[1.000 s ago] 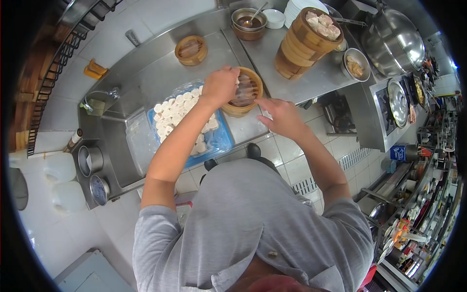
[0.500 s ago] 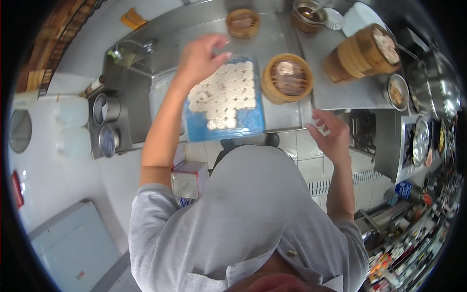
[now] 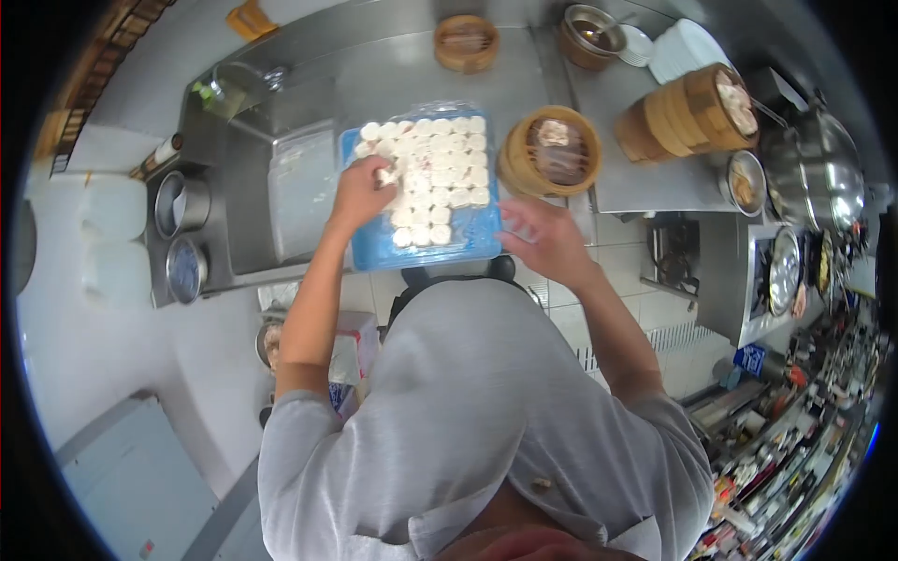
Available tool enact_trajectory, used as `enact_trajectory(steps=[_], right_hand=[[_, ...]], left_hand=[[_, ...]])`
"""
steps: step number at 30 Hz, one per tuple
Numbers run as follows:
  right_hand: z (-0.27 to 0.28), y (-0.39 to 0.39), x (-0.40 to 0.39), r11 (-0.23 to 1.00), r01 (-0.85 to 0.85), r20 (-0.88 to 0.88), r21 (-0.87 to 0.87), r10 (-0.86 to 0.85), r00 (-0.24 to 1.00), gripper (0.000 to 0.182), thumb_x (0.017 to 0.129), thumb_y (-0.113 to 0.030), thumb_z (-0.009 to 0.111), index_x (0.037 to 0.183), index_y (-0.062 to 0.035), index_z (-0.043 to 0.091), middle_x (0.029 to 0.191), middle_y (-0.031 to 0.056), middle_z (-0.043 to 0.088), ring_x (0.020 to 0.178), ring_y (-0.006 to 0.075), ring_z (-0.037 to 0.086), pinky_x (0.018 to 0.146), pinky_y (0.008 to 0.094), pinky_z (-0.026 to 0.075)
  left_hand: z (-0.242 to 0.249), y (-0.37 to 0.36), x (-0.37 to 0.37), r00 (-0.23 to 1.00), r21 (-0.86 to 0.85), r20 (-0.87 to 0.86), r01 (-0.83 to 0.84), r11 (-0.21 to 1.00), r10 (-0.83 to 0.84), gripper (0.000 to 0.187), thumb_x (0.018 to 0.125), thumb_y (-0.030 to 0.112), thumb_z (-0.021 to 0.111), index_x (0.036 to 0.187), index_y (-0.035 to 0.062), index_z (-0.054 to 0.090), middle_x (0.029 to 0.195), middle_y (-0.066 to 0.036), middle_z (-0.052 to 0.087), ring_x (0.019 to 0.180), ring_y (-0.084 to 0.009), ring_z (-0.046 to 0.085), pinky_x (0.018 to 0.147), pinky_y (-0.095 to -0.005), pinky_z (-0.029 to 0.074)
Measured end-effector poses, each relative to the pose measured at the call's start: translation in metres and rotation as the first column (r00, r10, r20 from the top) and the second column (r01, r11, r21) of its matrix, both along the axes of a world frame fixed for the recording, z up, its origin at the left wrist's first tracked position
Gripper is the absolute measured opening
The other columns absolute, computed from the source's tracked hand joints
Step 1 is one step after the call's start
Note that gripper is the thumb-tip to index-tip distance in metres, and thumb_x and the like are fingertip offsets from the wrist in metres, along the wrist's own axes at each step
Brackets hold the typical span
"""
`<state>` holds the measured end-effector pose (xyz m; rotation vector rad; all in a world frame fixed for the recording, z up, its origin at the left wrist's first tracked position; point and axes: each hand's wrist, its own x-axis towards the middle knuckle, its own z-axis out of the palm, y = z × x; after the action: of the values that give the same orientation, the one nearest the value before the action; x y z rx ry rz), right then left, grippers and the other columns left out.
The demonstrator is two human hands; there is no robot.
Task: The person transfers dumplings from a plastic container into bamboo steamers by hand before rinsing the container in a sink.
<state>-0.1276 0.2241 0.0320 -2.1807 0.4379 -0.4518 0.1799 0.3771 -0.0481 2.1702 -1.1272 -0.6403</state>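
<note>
Rows of small white dumplings (image 3: 432,175) fill much of a blue tray (image 3: 477,241) on the steel counter. At the tray's left side, my left hand (image 3: 360,196) has its fingers curled around a dumpling at the edge of the rows. My right hand (image 3: 545,236) is by the tray's right edge, fingers apart and slightly blurred, with nothing visible in them. Just right of the tray stands a round bamboo steamer (image 3: 510,168). One pale dumpling (image 3: 554,133) sits on its brown slatted base, toward the back.
Another bamboo steamer (image 3: 466,44) stands at the back. On the right are a tilted-looking steamer stack (image 3: 669,117), a bowl with a spoon (image 3: 594,33), white plates (image 3: 690,51) and a small metal bowl (image 3: 745,182). A sink (image 3: 251,201) and metal pots (image 3: 181,206) lie left.
My left hand has come down from above the tray onto the dumplings at its left side. My right hand has moved left to the tray's right edge. The view has shifted slightly.
</note>
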Motion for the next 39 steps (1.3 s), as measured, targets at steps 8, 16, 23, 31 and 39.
enact_trajectory(steps=[8, 16, 23, 31, 39], right_hand=[[0.024, 0.011, 0.038, 0.965, 0.083, 0.268, -0.248, -0.014, 0.963, 0.057, 0.076, -0.011, 0.082, 0.129, -0.0059, 0.063, 0.122, 0.0133, 0.067, 0.105, 0.0317, 0.068, 0.092, 0.0400, 0.055], [0.031, -0.041, -0.014, 0.937, 0.236, 0.203, -0.256, -0.187, 0.961, 0.047, 0.071, -0.010, 0.085, 0.115, -0.0062, 0.070, 0.101, 0.0126, 0.073, 0.096, 0.0326, 0.069, 0.084, 0.0398, 0.056], [0.026, -0.119, -0.017, 0.735, 0.276, 0.029, -0.619, -0.330, 0.944, 0.037, 0.068, -0.010, 0.081, 0.104, -0.0071, 0.073, 0.094, 0.0102, 0.070, 0.090, 0.0311, 0.064, 0.079, 0.0416, 0.054], [0.006, -0.130, 0.002, 0.671, 0.169, -0.132, -0.722, -0.374, 0.918, 0.030, 0.067, -0.011, 0.076, 0.097, -0.0082, 0.075, 0.102, 0.0107, 0.065, 0.099, 0.0321, 0.061, 0.085, 0.0432, 0.054], [0.021, -0.109, 0.002, 0.658, 0.289, 0.103, -0.696, -0.307, 0.946, 0.032, 0.072, -0.006, 0.079, 0.102, -0.0052, 0.070, 0.106, 0.0124, 0.068, 0.099, 0.0278, 0.065, 0.079, 0.0396, 0.055]], left_hand=[[0.069, -0.029, -0.083, 0.304, -0.396, -0.884, -0.084, 0.914, -0.355, 0.049, 0.094, 0.005, 0.067, 0.139, 0.0030, 0.050, 0.107, -0.010, 0.070, 0.093, -0.0150, 0.068, 0.076, -0.0300, 0.056], [0.091, -0.090, -0.124, 0.822, -0.450, -0.388, 0.225, 0.864, -0.416, 0.052, 0.091, 0.018, 0.072, 0.138, 0.0087, 0.053, 0.101, -0.008, 0.065, 0.083, -0.0169, 0.063, 0.073, -0.0313, 0.053], [0.084, -0.182, -0.137, 0.817, -0.260, 0.504, 0.452, 0.853, -0.279, 0.043, 0.076, 0.014, 0.077, 0.117, 0.0108, 0.067, 0.118, -0.015, 0.058, 0.112, -0.0333, 0.056, 0.092, -0.0456, 0.047], [0.072, -0.195, -0.139, 0.773, -0.138, 0.551, 0.455, 0.880, -0.314, 0.035, 0.073, 0.011, 0.074, 0.108, 0.0089, 0.070, 0.114, -0.013, 0.059, 0.110, -0.0353, 0.055, 0.090, -0.0485, 0.047], [0.105, -0.118, -0.085, 0.959, -0.357, 0.150, 0.279, 0.892, -0.240, 0.030, 0.085, 0.018, 0.075, 0.111, 0.0054, 0.066, 0.093, -0.008, 0.064, 0.089, -0.0204, 0.065, 0.078, -0.0337, 0.053]])
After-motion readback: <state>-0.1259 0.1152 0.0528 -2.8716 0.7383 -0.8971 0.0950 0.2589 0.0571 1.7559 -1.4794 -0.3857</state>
